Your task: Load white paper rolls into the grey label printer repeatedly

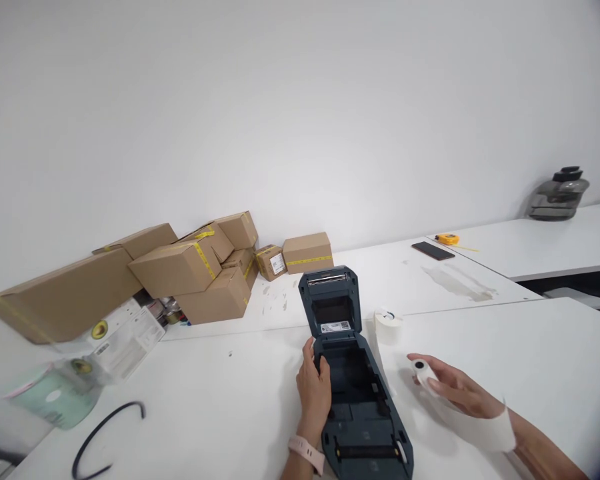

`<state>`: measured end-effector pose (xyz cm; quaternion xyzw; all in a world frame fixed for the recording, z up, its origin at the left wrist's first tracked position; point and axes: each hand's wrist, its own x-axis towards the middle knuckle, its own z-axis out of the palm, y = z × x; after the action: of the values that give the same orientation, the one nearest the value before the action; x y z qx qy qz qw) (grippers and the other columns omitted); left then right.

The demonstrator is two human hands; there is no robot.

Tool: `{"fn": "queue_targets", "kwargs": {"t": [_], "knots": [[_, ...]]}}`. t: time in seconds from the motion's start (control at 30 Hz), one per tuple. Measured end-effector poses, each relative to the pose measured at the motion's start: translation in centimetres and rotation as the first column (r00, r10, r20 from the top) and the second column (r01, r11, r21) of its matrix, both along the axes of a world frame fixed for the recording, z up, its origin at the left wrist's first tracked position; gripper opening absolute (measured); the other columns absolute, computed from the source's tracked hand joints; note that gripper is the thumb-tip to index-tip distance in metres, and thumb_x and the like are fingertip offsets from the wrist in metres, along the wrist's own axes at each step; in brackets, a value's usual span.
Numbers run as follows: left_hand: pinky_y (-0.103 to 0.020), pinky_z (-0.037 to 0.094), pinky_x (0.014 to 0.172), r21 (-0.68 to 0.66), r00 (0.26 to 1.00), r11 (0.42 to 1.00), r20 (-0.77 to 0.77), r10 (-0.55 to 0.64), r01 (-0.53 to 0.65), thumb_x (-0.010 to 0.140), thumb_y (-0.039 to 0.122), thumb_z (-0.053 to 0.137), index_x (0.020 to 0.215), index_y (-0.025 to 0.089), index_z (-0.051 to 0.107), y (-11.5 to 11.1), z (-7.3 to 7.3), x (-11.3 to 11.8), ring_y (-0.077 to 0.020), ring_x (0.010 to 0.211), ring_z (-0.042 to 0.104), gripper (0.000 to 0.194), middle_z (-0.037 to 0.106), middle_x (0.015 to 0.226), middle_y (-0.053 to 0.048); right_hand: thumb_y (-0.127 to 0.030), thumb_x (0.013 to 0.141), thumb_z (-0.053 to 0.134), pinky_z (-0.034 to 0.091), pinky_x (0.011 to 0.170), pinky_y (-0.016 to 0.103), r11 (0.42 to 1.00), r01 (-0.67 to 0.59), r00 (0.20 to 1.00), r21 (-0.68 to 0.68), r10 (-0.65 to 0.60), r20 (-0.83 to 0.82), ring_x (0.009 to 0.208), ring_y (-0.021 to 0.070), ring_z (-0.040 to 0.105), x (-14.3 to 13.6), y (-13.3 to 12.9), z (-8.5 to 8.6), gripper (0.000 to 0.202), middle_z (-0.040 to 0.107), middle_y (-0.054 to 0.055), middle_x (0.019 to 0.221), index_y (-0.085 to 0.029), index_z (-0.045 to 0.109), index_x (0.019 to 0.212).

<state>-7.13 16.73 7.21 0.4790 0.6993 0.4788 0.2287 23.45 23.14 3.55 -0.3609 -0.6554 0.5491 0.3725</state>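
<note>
A dark label printer (357, 400) stands on the white table with its lid (333, 303) raised. My left hand (315, 387) grips the printer's left side near the hinge, thumb over the inner edge. To the printer's right, my right hand (455, 387) is closed on a small white paper roll (424, 371) with a dark core, and a loose paper strip (485, 430) trails below the wrist. Another white roll (389, 327) rests just behind, beside the printer, with its strip running along the printer's right side. The printer's inner compartment holds no roll.
Cardboard boxes (213, 293) are piled at the back left. A plastic package (125, 340), a green pouch (55, 397) and a black cable (97, 433) lie left. Farther right are a phone (433, 251), a yellow tape measure (447, 239) and a dark jug (560, 197).
</note>
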Motion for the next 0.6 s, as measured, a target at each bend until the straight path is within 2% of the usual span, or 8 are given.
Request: {"fn": "queue_targets", "kwargs": {"t": [0.07,0.17,0.3,0.4,0.47,0.53,0.6], "knots": [[-0.039,0.042,0.103,-0.003,1.0,1.0,-0.013,0.005,-0.005,0.092,0.03,0.047,0.138,0.021,0.048,0.0,-0.1,0.0,-0.0282,0.129,0.055,0.047,0.057,0.143,-0.013,-0.066,0.077,0.065,0.056,0.082,0.046,1.0,0.027,0.999,0.006,-0.028,0.019,0.092,0.0309,0.071,-0.6,0.4,0.3,0.057,0.073,0.012,0.104,-0.026,0.068,0.117],[-0.039,0.04,0.104,-0.029,1.0,1.0,-0.028,0.003,-0.004,0.093,0.033,0.045,0.14,0.022,0.046,0.0,0.0,-0.1,-0.0276,0.13,0.054,0.048,0.057,0.143,-0.012,-0.07,0.074,0.067,0.056,0.086,0.045,0.992,0.109,0.99,0.06,-0.114,0.08,0.104,0.0328,0.067,-1.0,1.0,0.3,0.058,0.07,0.012,0.114,-0.025,0.068,0.111],[-0.039,0.042,0.103,-0.064,0.999,0.998,-0.047,-0.014,0.011,0.094,0.035,0.043,0.14,0.022,0.045,0.1,0.0,-0.1,-0.0276,0.128,0.055,0.049,0.058,0.141,-0.013,-0.07,0.076,0.065,0.052,0.096,0.046,0.992,0.054,0.989,0.116,-0.07,0.133,0.117,0.0353,0.061,-0.6,2.3,-1.3,0.057,0.068,0.014,0.121,-0.024,0.066,0.11],[-0.039,0.043,0.101,-0.055,0.999,0.998,-0.046,-0.015,0.012,0.093,0.035,0.043,0.14,0.019,0.044,0.1,0.0,-0.1,-0.0275,0.126,0.057,0.05,0.06,0.138,-0.015,-0.063,0.081,0.064,0.046,0.105,0.048,0.995,0.026,0.99,0.098,-0.039,0.134,0.131,0.0359,0.052,0.2,3.3,-3.1,0.057,0.061,0.013,0.136,-0.028,0.059,0.126],[-0.038,0.044,0.1,-0.046,0.999,0.999,-0.044,-0.009,0.007,0.092,0.036,0.043,0.14,0.019,0.045,0.1,-0.1,-0.2,-0.0276,0.126,0.057,0.05,0.061,0.137,-0.015,-0.061,0.085,0.061,0.042,0.11,0.048,0.994,0.099,0.989,0.047,-0.104,0.106,0.139,0.0346,0.044,0.7,4.0,-3.9,0.063,0.052,0.013,0.147,-0.033,0.047,0.139],[-0.038,0.044,0.101,-0.045,0.999,0.999,-0.043,-0.006,0.004,0.092,0.037,0.044,0.139,0.02,0.046,0.1,-0.1,-0.2,-0.0277,0.126,0.057,0.05,0.061,0.137,-0.014,-0.063,0.086,0.058,0.04,0.112,0.048,0.98,0.198,0.976,-0.011,-0.196,0.097,0.143,0.0335,0.039,0.8,5.0,-3.9,0.071,0.043,0.012,0.155,-0.036,0.036,0.148],[-0.038,0.044,0.101,-0.042,0.999,0.999,-0.035,-0.01,0.009,0.092,0.037,0.043,0.138,0.02,0.046,0.1,-0.1,-0.2,-0.0272,0.125,0.058,0.049,0.062,0.136,-0.014,-0.065,0.082,0.061,0.04,0.113,0.048,0.974,0.225,0.967,-0.04,-0.218,0.133,0.145,0.0341,0.036,0.4,6.4,-3.2,0.082,0.036,0.013,0.159,-0.034,0.029,0.152]]}}
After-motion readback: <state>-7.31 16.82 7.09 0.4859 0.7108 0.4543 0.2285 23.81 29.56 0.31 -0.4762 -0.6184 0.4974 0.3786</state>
